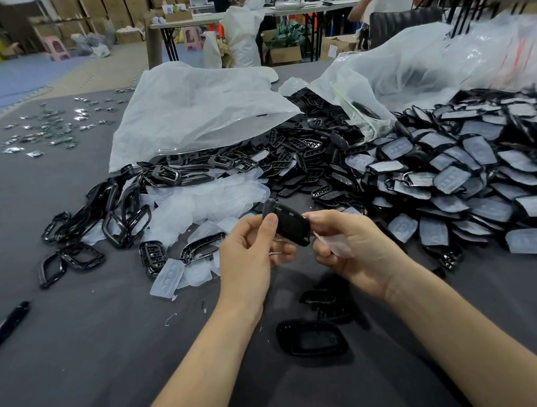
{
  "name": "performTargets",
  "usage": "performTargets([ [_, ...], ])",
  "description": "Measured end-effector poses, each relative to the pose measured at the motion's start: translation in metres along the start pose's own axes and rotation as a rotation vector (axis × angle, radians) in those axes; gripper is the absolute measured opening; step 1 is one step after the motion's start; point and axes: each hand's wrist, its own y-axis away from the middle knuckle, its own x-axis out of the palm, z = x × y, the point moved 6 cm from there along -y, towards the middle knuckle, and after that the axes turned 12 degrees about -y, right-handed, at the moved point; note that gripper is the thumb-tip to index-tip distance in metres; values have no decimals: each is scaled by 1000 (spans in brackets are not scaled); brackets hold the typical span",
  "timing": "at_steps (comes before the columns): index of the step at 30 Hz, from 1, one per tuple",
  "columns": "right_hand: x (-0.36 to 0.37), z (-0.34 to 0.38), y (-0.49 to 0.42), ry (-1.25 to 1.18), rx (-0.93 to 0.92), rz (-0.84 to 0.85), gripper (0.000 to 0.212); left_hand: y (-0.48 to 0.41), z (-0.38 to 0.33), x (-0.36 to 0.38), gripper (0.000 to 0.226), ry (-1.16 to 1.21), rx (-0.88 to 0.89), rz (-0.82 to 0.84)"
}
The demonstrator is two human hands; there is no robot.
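Pinched at both ends, the black shell (290, 229) sits between the left hand (251, 252), thumb pressed on its near edge, and the right hand (350, 241), whose curled fingers also trap a clear button pad (336, 246) just beneath. It looks like the fitting step; next the pad must seat squarely in the shell. Both wrists hover over the table (79, 346); below the grip lies another shell (311, 341), to its right a heap of padded shells (467, 174).

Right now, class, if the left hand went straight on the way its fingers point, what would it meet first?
The shell that the left hand pinches; past that, probably the right hand gripping the shell's other end, though depth is unclear.
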Motion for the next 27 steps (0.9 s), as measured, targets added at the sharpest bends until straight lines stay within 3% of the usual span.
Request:
performTargets([
  [4, 3, -1, 2, 79, 7, 32, 16, -1, 0, -1, 11, -22, 16, 5],
  [7, 1, 8, 2, 175, -67, 19, 15, 1, 1, 4, 10, 92, -21, 65],
  [13, 3, 41, 9, 687, -385, 98, 23, 8, 10, 25, 60, 255, -347, 361],
  [18, 10, 40, 12, 856, -419, 197, 28, 9, 12, 26, 19, 304, -342, 390],
  [22, 2, 46, 13, 810, -476, 135, 29, 4, 13, 21, 20, 294, -286, 317],
  [27, -3, 48, 11, 669, -412, 103, 37, 5, 10, 21, 21, 208, -226, 298],
])
